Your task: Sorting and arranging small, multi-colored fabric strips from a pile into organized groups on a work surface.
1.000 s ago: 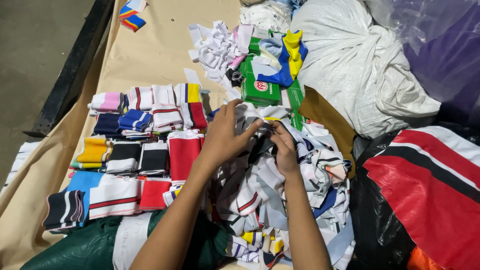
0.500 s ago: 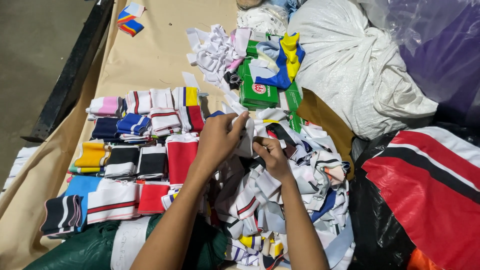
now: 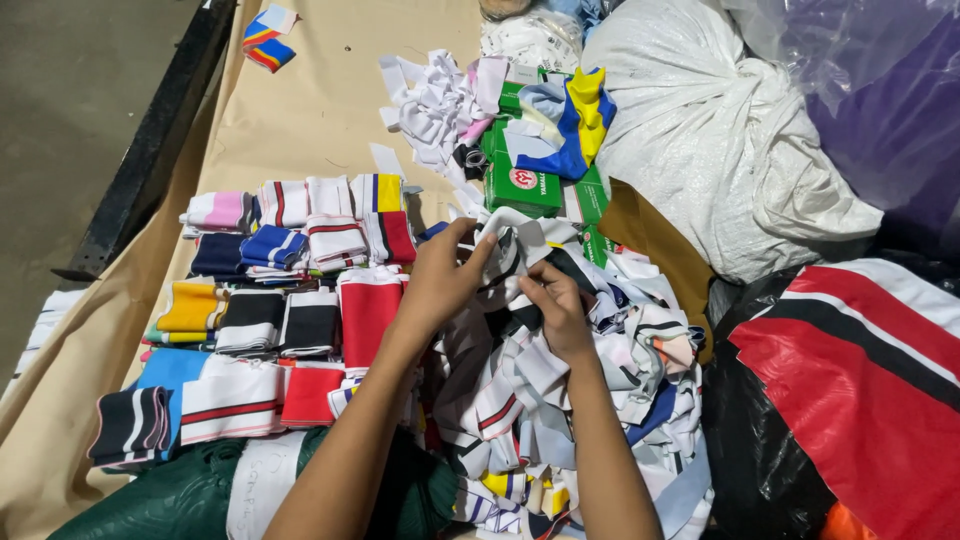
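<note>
Covering the table, a tan sheet (image 3: 290,120) ran from the top of the head view to the lower left, creased and hanging over the left edge; a black rail (image 3: 150,150) bordered it, with grey floor (image 3: 70,100) beyond.

Item 1. Left hand (image 3: 440,280): fingers (image 3: 478,250) closed in a pinch on the upper edge of a white strip (image 3: 505,232), thumb on top.

Item 2. Right hand (image 3: 560,310): fingers curled shut on the same strip lower down, just beside the left hand.

Item 3. The strip lay at the top of a loose heap (image 3: 570,400) of white, black, red and blue knit pieces, centre of the table, under both forearms.

Item 4. Folded stacks (image 3: 290,290) in rows, left of the heap: pink, navy, yellow, black-and-white, red, sky blue.

Item 5. Green boxes (image 3: 525,185) behind the heap, a blue-and-yellow piece (image 3: 575,120) draped over them, white scraps (image 3: 430,100) just beside.

Item 6. Tied white sack (image 3: 720,150), upper right; clear plastic (image 3: 870,90) behind it.

Item 7. Red, black and white striped fabric (image 3: 860,380), right edge, on a black bag (image 3: 750,450).

Item 8. Green bag (image 3: 190,495), bottom left.

Item 9. Small striped piece (image 3: 265,35), far top left, well apart.
</note>
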